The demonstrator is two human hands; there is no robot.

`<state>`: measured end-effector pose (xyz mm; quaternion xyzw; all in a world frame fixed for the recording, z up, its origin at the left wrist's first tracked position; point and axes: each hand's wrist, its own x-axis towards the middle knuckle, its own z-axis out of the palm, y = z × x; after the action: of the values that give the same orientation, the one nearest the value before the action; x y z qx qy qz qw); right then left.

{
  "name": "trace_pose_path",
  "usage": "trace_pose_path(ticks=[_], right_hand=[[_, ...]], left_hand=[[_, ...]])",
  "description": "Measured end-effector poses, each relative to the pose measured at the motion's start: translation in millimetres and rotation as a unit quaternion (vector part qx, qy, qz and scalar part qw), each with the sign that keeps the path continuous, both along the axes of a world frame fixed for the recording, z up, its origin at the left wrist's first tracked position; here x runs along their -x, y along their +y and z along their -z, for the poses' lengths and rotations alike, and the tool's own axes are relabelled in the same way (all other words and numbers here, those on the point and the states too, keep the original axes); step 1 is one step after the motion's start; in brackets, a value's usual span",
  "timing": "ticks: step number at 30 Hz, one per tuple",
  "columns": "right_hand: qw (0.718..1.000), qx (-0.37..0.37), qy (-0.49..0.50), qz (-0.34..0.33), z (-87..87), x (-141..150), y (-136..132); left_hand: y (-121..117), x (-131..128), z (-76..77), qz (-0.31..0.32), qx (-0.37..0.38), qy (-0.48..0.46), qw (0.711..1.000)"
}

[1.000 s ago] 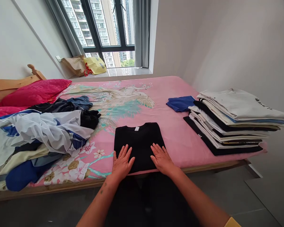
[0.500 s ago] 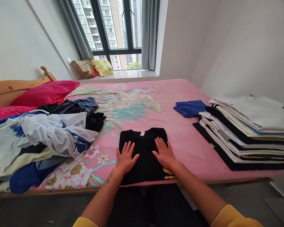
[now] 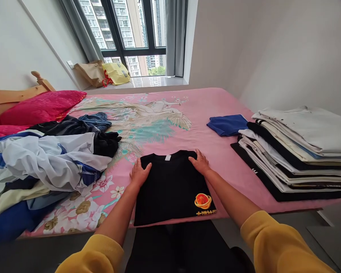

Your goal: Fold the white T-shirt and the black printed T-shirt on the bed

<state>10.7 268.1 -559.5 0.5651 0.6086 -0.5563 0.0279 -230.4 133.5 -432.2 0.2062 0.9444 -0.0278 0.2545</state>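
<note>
A black T-shirt point(image 3: 170, 185) lies folded into a flat rectangle at the bed's front edge, its neckline with a white label facing away from me. An orange and red print sits at its lower right corner. My left hand point(image 3: 139, 173) grips the upper left side, thumb on top and fingers at the outer edge. At the upper right corner, my right hand point(image 3: 200, 162) holds the shirt the same way. The fingertips under the edges are partly hidden.
A tall stack of folded clothes point(image 3: 298, 151) stands on the right, with a folded blue garment point(image 3: 227, 125) beside it. Left lies a loose heap of clothes point(image 3: 53, 159), near a red pillow point(image 3: 42, 108). Bags point(image 3: 116, 74) rest on the windowsill.
My hands have moved from lying flat on the T-shirt outward to its upper side edges, uncovering the print. The view has shifted slightly.
</note>
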Motion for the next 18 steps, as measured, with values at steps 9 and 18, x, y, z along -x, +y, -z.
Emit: trace_pose_path(ticks=[9, 18], right_hand=[[0.996, 0.045, 0.07, 0.023, 15.8, 1, 37], [0.995, 0.002, 0.093, 0.024, 17.2, 2, 44]], left_hand=[[11, 42, 15.1, -0.142, -0.164, -0.178, 0.96], [9, 47, 22.3, -0.128, -0.23, -0.11, 0.959]])
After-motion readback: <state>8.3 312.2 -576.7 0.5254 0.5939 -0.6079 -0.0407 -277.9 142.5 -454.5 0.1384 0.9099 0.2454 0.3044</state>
